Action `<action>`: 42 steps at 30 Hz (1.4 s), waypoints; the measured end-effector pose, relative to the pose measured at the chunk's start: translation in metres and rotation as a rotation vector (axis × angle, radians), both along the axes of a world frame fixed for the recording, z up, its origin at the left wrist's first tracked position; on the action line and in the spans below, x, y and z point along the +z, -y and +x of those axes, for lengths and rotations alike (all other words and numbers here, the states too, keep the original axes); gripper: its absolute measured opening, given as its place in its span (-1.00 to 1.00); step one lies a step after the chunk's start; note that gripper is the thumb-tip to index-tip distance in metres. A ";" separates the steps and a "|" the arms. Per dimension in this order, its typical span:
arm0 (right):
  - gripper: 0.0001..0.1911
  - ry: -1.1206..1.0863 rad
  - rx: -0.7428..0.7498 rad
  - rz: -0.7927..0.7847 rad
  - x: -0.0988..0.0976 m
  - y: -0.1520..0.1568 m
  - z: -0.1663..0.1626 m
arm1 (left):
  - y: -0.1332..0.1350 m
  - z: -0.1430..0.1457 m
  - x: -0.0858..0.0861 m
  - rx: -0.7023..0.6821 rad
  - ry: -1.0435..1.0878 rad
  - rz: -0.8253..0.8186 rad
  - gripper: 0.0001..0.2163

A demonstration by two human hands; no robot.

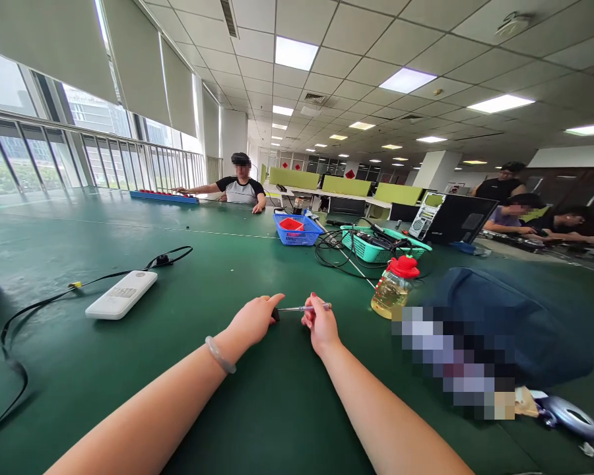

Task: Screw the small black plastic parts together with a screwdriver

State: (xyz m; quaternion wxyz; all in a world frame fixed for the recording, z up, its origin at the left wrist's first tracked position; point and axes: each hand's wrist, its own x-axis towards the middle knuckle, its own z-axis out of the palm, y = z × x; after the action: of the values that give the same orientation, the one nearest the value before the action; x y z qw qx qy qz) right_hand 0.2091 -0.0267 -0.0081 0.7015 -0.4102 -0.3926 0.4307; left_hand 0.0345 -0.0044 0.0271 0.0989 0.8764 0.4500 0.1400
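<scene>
My right hand (323, 324) is closed around the handle of a slim screwdriver (293, 309), whose metal shaft points left. My left hand (253, 319), with a pale bangle on its wrist, is closed on a small dark object (276, 315), mostly hidden by the fingers. The shaft's tip reaches that object; whether it sits in a screw cannot be made out. Both hands are just above the green tabletop (287, 396), a short gap apart.
Left lies a white power bank (122, 295) beside a black cable (17, 316). Ahead stand a blue basket (297, 237) and a green basket (361, 249) of cables. Right are a red-lidded jar (392, 293) and dark blue bag (519, 330). A person (242, 188) sits opposite.
</scene>
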 end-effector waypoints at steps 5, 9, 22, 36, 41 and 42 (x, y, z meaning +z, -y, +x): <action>-0.51 -0.101 0.033 -0.082 -0.005 -0.013 -0.004 | -0.011 -0.007 -0.014 0.030 0.159 -0.082 -0.41; -0.57 -0.091 0.088 -0.083 -0.004 -0.015 -0.005 | -0.016 -0.010 -0.022 0.079 0.334 -0.154 -0.41; -0.79 0.790 0.063 0.271 0.018 0.025 -0.013 | -0.022 -0.019 -0.026 0.091 0.383 -0.232 -0.51; -0.87 1.351 0.126 0.508 0.025 0.046 -0.027 | -0.018 -0.015 -0.020 0.118 0.397 -0.193 -0.61; -0.87 1.426 0.043 0.543 0.026 0.049 -0.029 | -0.018 -0.015 -0.018 0.139 0.397 -0.203 -0.60; -0.86 1.440 0.036 0.544 0.026 0.049 -0.029 | -0.018 -0.015 -0.018 0.139 0.397 -0.207 -0.60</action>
State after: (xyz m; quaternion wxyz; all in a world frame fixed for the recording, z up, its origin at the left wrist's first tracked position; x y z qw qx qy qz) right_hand 0.1802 -0.0754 0.0183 0.3422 -0.3960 -0.8510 -0.0428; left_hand 0.0195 0.0139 0.0092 0.2650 0.7839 0.4929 0.2690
